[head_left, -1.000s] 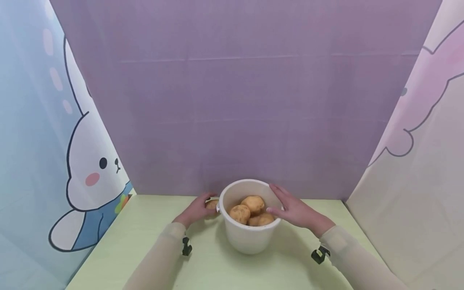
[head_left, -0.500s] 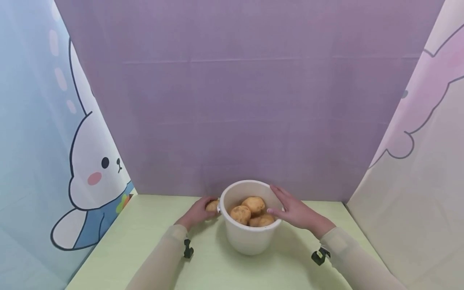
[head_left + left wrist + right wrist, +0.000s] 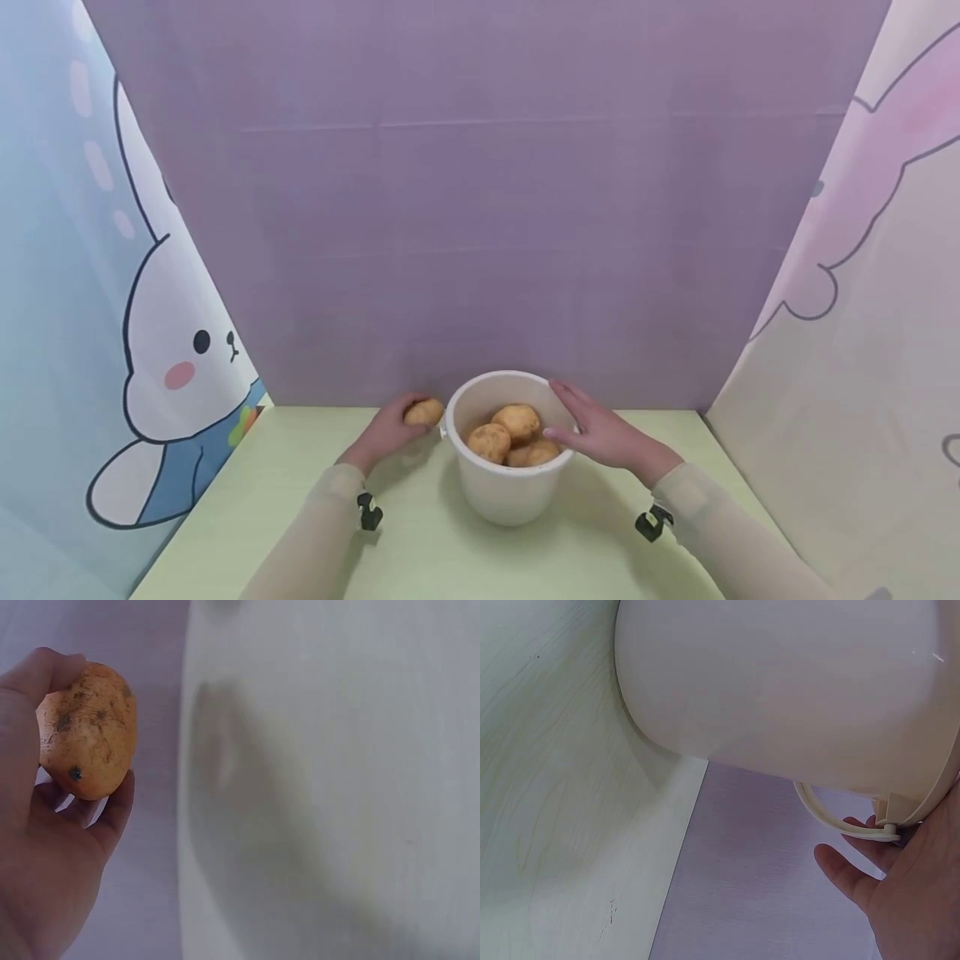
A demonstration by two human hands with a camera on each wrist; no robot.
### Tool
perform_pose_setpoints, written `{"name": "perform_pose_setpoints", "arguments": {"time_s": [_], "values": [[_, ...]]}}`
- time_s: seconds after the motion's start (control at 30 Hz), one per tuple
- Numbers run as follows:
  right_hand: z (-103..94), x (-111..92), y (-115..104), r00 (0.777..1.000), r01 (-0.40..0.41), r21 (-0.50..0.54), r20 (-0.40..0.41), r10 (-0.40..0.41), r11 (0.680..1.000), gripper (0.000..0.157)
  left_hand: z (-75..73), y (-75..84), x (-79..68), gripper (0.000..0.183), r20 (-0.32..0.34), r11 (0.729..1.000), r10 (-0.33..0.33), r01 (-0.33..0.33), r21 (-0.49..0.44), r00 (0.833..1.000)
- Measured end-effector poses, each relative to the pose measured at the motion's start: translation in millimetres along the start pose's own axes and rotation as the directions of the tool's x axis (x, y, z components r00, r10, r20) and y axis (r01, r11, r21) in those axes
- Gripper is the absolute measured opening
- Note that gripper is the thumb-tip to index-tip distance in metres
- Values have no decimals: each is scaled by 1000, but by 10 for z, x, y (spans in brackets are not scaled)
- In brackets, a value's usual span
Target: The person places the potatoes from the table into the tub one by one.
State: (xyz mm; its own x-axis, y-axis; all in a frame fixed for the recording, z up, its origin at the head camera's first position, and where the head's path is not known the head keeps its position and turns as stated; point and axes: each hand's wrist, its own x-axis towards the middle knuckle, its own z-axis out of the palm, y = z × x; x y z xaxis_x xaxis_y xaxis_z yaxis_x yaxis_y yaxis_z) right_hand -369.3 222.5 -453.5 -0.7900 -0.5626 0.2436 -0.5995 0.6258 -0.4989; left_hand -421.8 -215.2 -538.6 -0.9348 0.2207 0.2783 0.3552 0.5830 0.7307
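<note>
In the head view my left hand (image 3: pixel 391 429) holds a potato (image 3: pixel 424 412) just left of the white bucket (image 3: pixel 512 497). The left wrist view shows this potato (image 3: pixel 94 735) up close, brown with dark spots, between thumb and fingers and above the table's surface. My right hand (image 3: pixel 611 433) holds the bucket's right rim, thumb over the opening and fingers on the outside. Several potatoes (image 3: pixel 516 423) lie inside the upright bucket. In the right wrist view, the right hand's fingers (image 3: pixel 847 877) are beside the bucket's handle (image 3: pixel 829 817); the thumb is hidden.
The bucket stands on a pale green table (image 3: pixel 420 542), near its back edge. A purple cloth wall (image 3: pixel 487 208) rises right behind. Printed cloths close off the left side (image 3: pixel 60 333) and right side (image 3: pixel 885 375).
My left hand has drawn the potato away from the bucket's left side, leftward and up, so more of it shows. The right hand stays at the rim.
</note>
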Motion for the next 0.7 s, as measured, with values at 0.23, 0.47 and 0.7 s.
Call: {"name": "perform_pose_setpoints", "arguments": {"time_s": [0.23, 0.47, 0.7], "values": [[5, 12, 15, 1000, 16, -8, -6, -16, 1000, 95, -191, 277, -58, 63, -45, 999, 1, -3, -44, 999], [10, 19, 8, 1000, 23, 1, -10, -23, 1000, 95, -341, 508, -86, 62, -80, 997, 51, -55, -48, 995], [10, 21, 18, 1000, 13, 2, -4, -13, 1000, 96, -436, 777, -91, 60, -94, 986, 121, -131, -106, 988]]}}
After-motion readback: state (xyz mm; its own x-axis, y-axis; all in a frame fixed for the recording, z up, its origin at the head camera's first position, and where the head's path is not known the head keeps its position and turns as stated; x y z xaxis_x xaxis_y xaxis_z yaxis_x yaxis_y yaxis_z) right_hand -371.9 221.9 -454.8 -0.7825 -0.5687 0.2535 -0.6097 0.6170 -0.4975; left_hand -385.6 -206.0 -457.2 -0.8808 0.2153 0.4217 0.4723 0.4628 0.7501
